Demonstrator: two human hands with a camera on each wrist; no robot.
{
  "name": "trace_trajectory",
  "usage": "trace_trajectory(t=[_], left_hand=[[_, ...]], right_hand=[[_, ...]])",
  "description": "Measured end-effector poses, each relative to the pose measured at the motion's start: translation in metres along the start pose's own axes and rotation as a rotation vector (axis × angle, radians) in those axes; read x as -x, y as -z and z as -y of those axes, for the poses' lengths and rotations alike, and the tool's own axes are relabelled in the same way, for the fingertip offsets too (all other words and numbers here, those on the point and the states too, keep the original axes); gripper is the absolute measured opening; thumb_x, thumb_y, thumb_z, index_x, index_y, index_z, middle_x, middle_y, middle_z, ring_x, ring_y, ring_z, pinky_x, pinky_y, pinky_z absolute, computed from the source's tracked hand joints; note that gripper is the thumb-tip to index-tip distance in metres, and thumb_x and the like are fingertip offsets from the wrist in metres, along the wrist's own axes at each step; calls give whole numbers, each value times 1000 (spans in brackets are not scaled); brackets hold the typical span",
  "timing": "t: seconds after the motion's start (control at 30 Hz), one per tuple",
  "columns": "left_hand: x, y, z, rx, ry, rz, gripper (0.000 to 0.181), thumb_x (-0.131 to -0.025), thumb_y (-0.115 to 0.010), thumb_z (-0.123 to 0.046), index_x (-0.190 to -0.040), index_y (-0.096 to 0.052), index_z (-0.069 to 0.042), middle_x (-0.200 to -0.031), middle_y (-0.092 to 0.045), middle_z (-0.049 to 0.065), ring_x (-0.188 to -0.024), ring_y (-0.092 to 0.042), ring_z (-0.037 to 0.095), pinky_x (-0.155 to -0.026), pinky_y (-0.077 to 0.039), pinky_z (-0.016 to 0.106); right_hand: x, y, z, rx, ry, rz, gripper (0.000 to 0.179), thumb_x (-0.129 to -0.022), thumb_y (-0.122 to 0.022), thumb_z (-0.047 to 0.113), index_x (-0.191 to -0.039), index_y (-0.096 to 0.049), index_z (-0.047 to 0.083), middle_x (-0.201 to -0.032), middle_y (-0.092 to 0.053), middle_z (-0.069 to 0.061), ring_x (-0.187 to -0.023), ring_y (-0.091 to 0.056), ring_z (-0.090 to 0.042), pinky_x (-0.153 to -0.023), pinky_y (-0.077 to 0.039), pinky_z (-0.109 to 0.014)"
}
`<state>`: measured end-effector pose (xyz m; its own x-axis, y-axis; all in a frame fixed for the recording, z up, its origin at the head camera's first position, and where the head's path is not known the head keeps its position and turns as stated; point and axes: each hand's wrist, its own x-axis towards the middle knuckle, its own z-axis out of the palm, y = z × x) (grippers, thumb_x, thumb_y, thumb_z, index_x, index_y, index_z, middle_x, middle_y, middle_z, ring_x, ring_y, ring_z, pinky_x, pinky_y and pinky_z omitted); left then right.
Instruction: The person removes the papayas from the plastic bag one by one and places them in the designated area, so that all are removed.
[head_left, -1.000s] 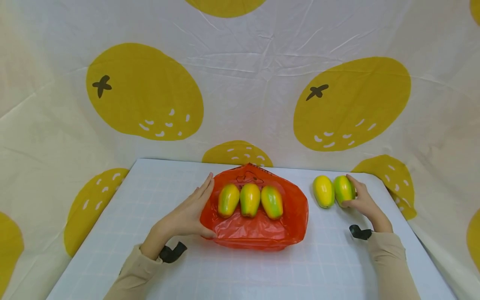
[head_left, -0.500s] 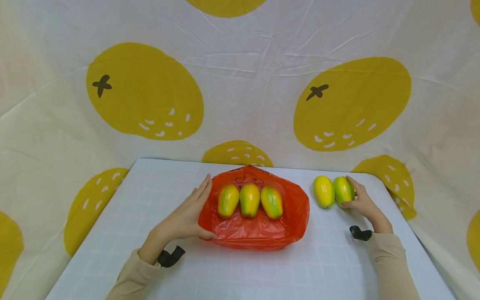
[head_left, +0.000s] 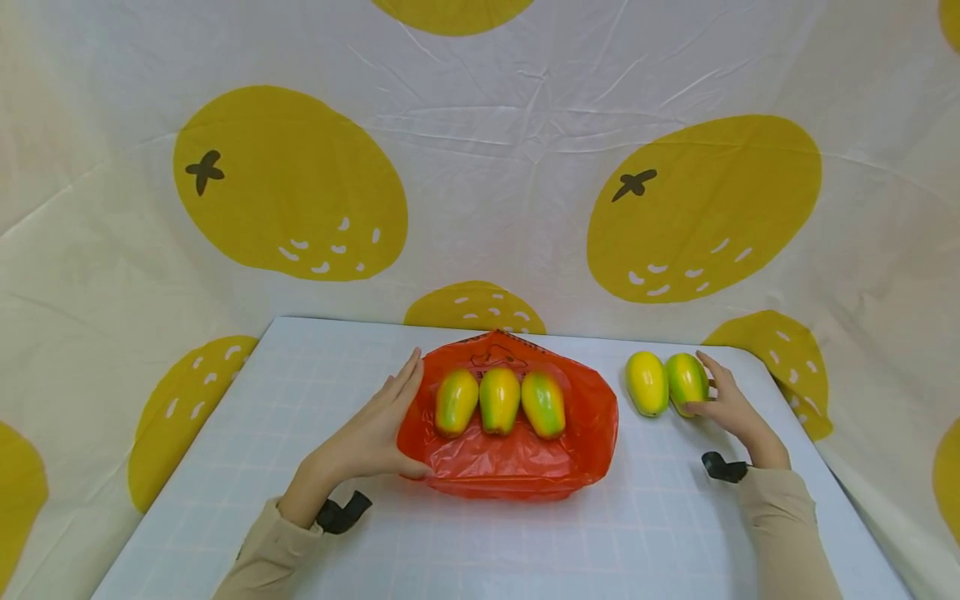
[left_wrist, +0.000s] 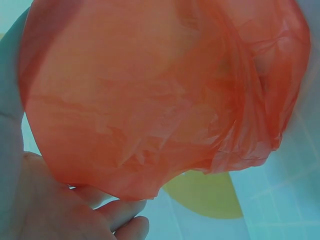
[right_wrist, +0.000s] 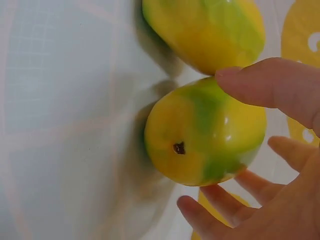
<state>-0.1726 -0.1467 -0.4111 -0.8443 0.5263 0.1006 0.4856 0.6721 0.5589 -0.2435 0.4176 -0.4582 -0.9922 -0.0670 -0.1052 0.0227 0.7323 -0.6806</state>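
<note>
From the head view I see a red plastic bag (head_left: 498, 467) lying spread on the white table (head_left: 525, 550), its thin sides standing up around a wide mouth, dark print near the far point. Three glossy fruits lie side by side within it: a left fruit (head_left: 457, 404), yellow with a green tinge, a middle fruit (head_left: 500, 400), streaked green, and a right fruit (head_left: 544, 406), the greenest. The lower ends of the outer two fan outward. The left hand (head_left: 363, 435) is at the bag's left side, its fingers straight and its thumb well apart from them along the near edge. Well to the right of the bag, out on the table, sit a plain yellow fruit (head_left: 647, 383) and, just beside it, a greener fruit (head_left: 686, 382), with the right hand (head_left: 733, 412) around its far side, thumb and fingers apart.

In the left wrist view the bag is translucent and creased, the left hand's fingertips showing past its lower edge.

In the right wrist view the greener fruit shows a shiny skin, broad green bands over yellow and a small dark scar at the end. The right hand's thumb overlaps its upper edge, the other fingers loosely spread below; I cannot tell how firmly they touch.
</note>
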Motion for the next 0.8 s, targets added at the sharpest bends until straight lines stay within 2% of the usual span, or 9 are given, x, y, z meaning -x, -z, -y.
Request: trace_trajectory(t=[0.17,0.27,0.57,0.8], left_hand=[[0,-1,1,-4,-25,-17,138,-62,-93,-48,-158,-5,-2,-166,11,2,-151,-13,32,-118,-15,54],[0,-1,1,0,-19,-15,138,-62,-92,-49,-159,-5,-3,-166,11,1,-151,-13,31,-118,-15,54],[-1,-1,1,20,15,2,137,-63,-91,-50,-159,-4,-5,-166,13,-3,-151,-11,30,-118,-14,53],[-1,-1,1,27,1,-12,138,-62,-93,-47,-159,-5,-4,-166,11,0,-150,-13,33,-117,-16,56]], right_hand=[[3,3,4,10,16,-9,103,-87,-71,17,-158,2,3,-154,2,-39,-132,-15,-63,-100,-22,-80],[6,4,8,37,41,-28,99,-90,-69,19,-157,1,1,-154,1,-39,-132,-16,-63,-98,-23,-81],[16,8,26,89,180,-119,90,-93,-68,16,-156,-8,-2,-156,-4,-37,-139,-7,-58,-102,-13,-80],[27,10,55,121,223,-154,83,-93,-68,16,-156,-16,0,-153,-15,-37,-135,-18,-58,-100,-20,-81]])
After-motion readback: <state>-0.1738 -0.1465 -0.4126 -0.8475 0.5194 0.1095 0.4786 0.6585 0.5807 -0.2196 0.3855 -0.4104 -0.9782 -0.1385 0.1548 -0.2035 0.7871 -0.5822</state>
